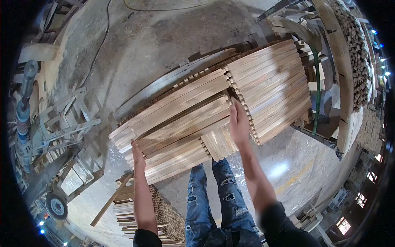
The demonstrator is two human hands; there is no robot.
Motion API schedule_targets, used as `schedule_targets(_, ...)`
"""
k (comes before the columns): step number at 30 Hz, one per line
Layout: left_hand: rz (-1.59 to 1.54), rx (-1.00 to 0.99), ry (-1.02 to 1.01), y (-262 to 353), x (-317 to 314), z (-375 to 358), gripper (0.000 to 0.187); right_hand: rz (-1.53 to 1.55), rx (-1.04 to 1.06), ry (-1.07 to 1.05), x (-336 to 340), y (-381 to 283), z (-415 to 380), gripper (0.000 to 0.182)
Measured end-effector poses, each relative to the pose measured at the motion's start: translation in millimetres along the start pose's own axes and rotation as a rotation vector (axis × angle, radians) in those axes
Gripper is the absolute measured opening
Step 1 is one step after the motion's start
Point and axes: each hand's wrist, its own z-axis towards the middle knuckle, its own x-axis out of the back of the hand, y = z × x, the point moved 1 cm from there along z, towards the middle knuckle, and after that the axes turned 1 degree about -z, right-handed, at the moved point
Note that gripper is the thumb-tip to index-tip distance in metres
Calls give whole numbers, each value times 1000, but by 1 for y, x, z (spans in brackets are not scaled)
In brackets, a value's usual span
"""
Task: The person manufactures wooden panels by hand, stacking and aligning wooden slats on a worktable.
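You have a row of wooden slats [187,119] between your two hands, lying on the stack and running from near left to far right. Your left hand [139,156] is at the row's left end, fingers straight and together, palm facing the slat ends. Your right hand [239,123] is at the other end, also held flat with its fingers extended toward the far side, beside the gap before the right-hand stack [271,82]. Neither of your hands is curled around a slat; whether both palms press on the ends is hard to make out.

A dark gap separates your row from the far slats [177,101]. On the near side, short slats [220,142] lie crosswise, close to your right wrist.

Your right fingertips are hard to tell from the dark gap around them, and your left palm is turned out of sight. The slats stacked above hide most of what carries them. Your sleeves are cut off at the near edge, and the workshop's outer parts bend away into the dark rim.
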Motion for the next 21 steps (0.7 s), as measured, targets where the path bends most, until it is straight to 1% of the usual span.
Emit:
schedule_targets(1,4,-1,-3,-5,3,6,78,-23,-46,72,9,-7,-23,42)
schedule_targets(2,-8,-30,-6,-8,3,10,75,-25,-47,76,9,-4,-40,42)
schedule_targets(4,-18,-61,-13,-10,7,12,73,350,-495,43,0,22,-64,41)
schedule_targets(5,-39,-26,-113,-10,9,12,76,352,-497,49,-6,37,-64,41)
schedule_targets(6,-57,8,-212,-7,10,11,84,186,-380,63,-15,55,-66,42)
schedule_targets(7,-47,5,-215,1,6,2,84,20,-264,75,-22,65,-67,43)
schedule_targets(8,-65,-15,-174,7,2,-8,85,24,-274,81,-27,78,-67,43)
schedule_targets(10,-71,-27,-132,16,0,-18,85,-295,-190,-95,-34,98,-59,45)
schedule_targets(11,-81,24,-126,17,-1,-21,86,-352,-144,-189,-37,108,-56,52)
schedule_targets(12,-95,74,-122,19,-2,-23,87,-354,-146,-190,-37,109,-56,52)
schedule_targets(14,-120,78,-139,23,-5,-30,87,-457,-30,-193,-37,107,-55,55)
schedule_targets(15,-145,78,-156,27,-7,-35,87,-391,-60,-185,-37,113,-55,55)
schedule_targets(16,-145,77,-156,34,-9,-45,87,-390,-59,-183,-34,113,-54,55)
schedule_targets(18,-72,66,-98,46,-16,-61,89,-300,-93,-209,-30,111,-52,54)
schedule_targets(19,-74,63,-99,42,-16,-54,89,-299,-90,-207,-28,109,-50,54)
schedule_targets(21,-138,88,-33,32,-15,-40,76,-255,-158,-232,-26,106,-50,57)
